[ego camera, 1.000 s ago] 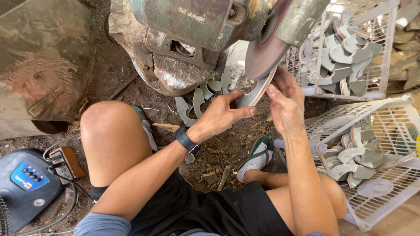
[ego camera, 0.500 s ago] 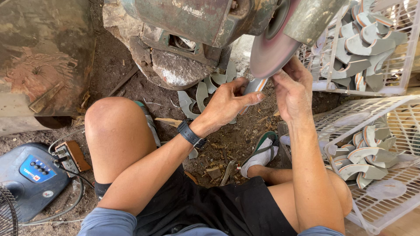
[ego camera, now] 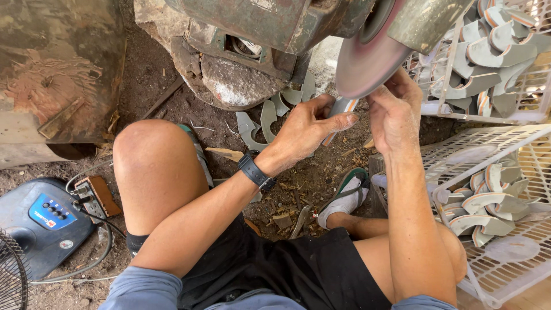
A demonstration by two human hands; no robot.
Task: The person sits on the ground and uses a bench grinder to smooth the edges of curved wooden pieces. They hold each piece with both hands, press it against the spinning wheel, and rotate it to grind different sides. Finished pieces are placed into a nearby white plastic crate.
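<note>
A small curved grey piece with an orange edge [ego camera: 342, 107] is pinched between both hands and held up against the lower rim of the round pinkish-grey grinding wheel [ego camera: 370, 57], so that its edge can meet the abrasive face. The left hand [ego camera: 307, 129] is closed on the near end of the piece, thumb and forefinger stretched toward the wheel, which appears to give the work a steady rest; a black wristband [ego camera: 256, 171] is worn on that wrist. The right hand [ego camera: 396, 112] is wrapped over the far end from the 3 o'clock side, fingers curled tight, though how much of the piece it covers cannot be told. The wheel is carried by a heavy green rusted metal machine housing [ego camera: 270, 23] at 12 o'clock, low enough for a seated person with knees spread on the dirt ground [ego camera: 166, 92]. At 1 o'clock a white wire basket [ego camera: 445, 74] is filled with similar curved pieces, and a second white wire basket [ego camera: 459, 161] at 3 o'clock holds fewer, both being kept within arm's reach. More grey curved pieces [ego camera: 267, 117] lie loose beneath the machine. A blue-grey fan base with a button panel [ego camera: 40, 221] stands at 8 o'clock, its cable trailing nearby.
</note>
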